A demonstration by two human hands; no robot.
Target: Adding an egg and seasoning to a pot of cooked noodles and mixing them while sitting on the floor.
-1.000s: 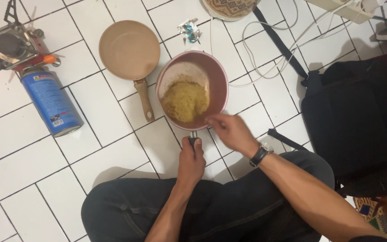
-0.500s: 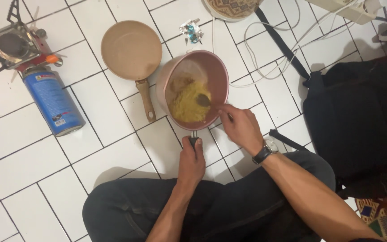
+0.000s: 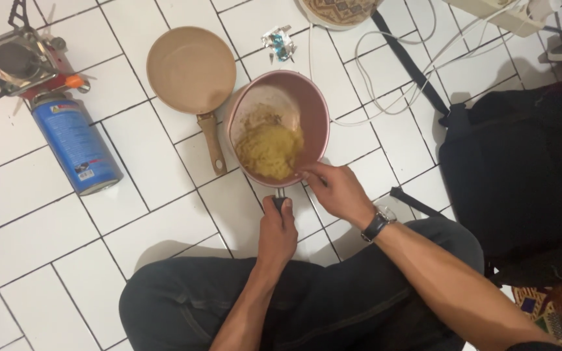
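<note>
A pink pot (image 3: 321,112) sits tilted on the white tiled floor with a mass of yellow noodles (image 3: 269,151) inside. My left hand (image 3: 278,234) is closed around the pot's dark handle (image 3: 280,200) at its near edge. At the pot's near right rim, my right hand (image 3: 336,190), with a wristwatch (image 3: 377,223) on its wrist, has its fingers pinched on a spoon. The spoon reaches into the noodles and is almost fully hidden by the fingers. My crossed legs in dark trousers lie just below.
A beige frying pan (image 3: 190,68) lies left of the pot, touching it. Farther left are a blue gas canister (image 3: 76,143) and a small camp stove (image 3: 11,62). A crumpled wrapper (image 3: 278,42), white cables (image 3: 391,65) and a black bag (image 3: 521,169) lie behind and to the right.
My right hand swept the spoon through the noodles, out to the right and back to the near rim. The noodles shifted in the pot. The left hand stayed on the handle.
</note>
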